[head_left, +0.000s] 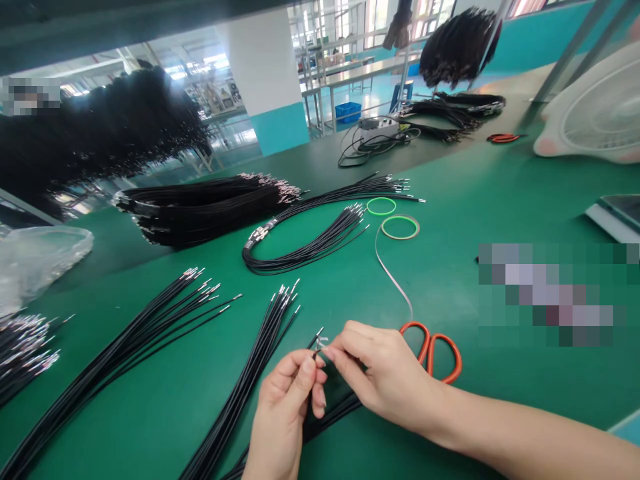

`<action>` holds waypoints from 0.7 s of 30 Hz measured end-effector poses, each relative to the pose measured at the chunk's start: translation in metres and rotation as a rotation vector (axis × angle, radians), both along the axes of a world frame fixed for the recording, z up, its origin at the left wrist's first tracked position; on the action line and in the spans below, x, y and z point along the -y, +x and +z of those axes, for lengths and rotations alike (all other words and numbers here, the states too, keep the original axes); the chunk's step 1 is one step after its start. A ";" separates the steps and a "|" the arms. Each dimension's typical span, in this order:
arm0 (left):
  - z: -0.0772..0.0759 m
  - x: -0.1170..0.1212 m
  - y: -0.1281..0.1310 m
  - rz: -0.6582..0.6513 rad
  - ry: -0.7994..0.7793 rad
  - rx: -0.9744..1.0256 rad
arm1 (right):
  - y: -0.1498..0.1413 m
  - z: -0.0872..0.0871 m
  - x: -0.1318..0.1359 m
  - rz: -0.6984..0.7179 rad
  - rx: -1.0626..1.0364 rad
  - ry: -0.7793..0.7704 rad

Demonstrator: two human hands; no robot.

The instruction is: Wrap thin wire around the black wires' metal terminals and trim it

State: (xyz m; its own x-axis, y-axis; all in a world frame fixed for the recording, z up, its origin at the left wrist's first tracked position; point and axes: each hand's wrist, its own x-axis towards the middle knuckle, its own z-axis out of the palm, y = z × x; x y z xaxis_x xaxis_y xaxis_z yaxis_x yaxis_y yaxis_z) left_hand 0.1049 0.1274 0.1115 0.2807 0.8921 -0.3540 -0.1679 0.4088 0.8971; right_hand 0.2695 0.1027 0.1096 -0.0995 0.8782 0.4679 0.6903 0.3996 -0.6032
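My left hand (290, 407) is closed around a thin black cable (313, 343), thumb and forefinger just below its bare silver end. Meeting it there, my right hand (383, 363) pinches at the cable end, where a small pale sliver shows between the fingertips; what it is cannot be made out. Orange-handled scissors (457, 360) lie beside my right wrist, partly covered by it. To the left of my hands lies a loose bundle of black cables (250, 370) with silver tips. More black cable passes underneath both hands.
Another cable bundle (135, 333) lies at left, and a curved bundle (300, 257) further back. Beyond it are a thick cable stack (200, 207), a green ring (381, 198) and a narrow tape roll (400, 237) trailing its strip. A white fan (595, 113) stands right.
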 end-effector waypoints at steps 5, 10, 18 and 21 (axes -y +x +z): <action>-0.004 0.000 -0.002 -0.010 0.068 -0.050 | -0.001 0.001 -0.002 0.020 -0.051 -0.035; -0.008 -0.001 -0.003 -0.015 0.090 -0.064 | -0.003 0.000 -0.005 0.060 -0.145 -0.113; -0.009 0.001 0.000 -0.038 0.216 -0.165 | 0.000 -0.001 -0.008 0.113 -0.188 -0.143; -0.007 0.005 0.003 0.046 0.381 -0.249 | 0.005 -0.003 -0.011 0.103 -0.150 -0.076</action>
State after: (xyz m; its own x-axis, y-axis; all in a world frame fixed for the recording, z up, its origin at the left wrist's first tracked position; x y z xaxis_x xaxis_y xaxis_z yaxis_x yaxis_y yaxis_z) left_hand 0.1084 0.1220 0.1048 0.1857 0.9813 -0.0495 0.0615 0.0387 0.9974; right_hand 0.2749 0.1142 0.1068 -0.1244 0.9002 0.4174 0.5479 0.4130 -0.7275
